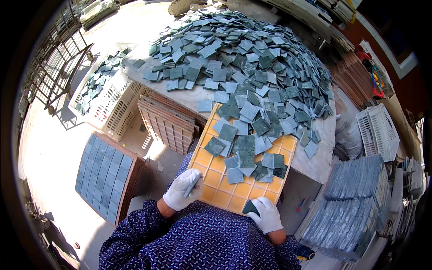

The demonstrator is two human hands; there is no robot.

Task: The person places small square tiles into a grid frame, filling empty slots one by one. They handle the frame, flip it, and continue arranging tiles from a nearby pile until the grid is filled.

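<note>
A yellow grid tray (218, 180) rests tilted in front of me, its upper end against a big table. Loose green-grey stone tiles (246, 143) lie scattered over its upper and middle squares, while the lower squares show bare yellow. At the tray's left edge my left hand (181, 191), in a white glove, is closed round a stone tile (192, 185) seen nearly edge-on; I cannot tell whether it is one or more. My gloved right hand (267, 217) grips a dark green tile (250, 208) at the tray's lower right edge.
A large heap of tiles (252, 49) covers the table (315, 166). On the left stand a filled grid panel (104, 173), stacked brown trays (164, 123) and a white crate (114, 105). Bundled tile sheets (346, 207) and a white basket (379, 130) stand on the right.
</note>
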